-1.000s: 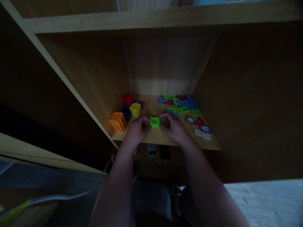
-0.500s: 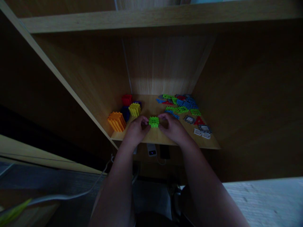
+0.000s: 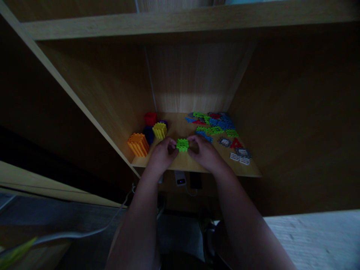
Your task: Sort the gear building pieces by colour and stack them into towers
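A small bright-green box of interlocking plastic building pieces (image 3: pixel 182 145), with a window-like grid on top, is between my two hands over the front of the wooden shelf. My left hand (image 3: pixel 163 152) grips its left side with curled fingers and thumb. On the opposite side, my right hand (image 3: pixel 203 150) holds it in the same way. Left of my left hand stand an orange ridged block (image 3: pixel 138 144) and a yellow ridged block (image 3: pixel 160 130). Behind them are a dark blue block (image 3: pixel 149 134) and a red block (image 3: pixel 151 119).
Flat pieces lie at the shelf's right: green pieces (image 3: pixel 216 130), blue pieces (image 3: pixel 225 122), a red triangle (image 3: pixel 236 143) and white grid pieces (image 3: pixel 244 160). An upper shelf edge (image 3: pixel 180 23) crosses above. Below sits a white device with a small display (image 3: pixel 180 179).
Almost nothing differs. Both hands keep the same hold on the green box, and the view has shifted very slightly.
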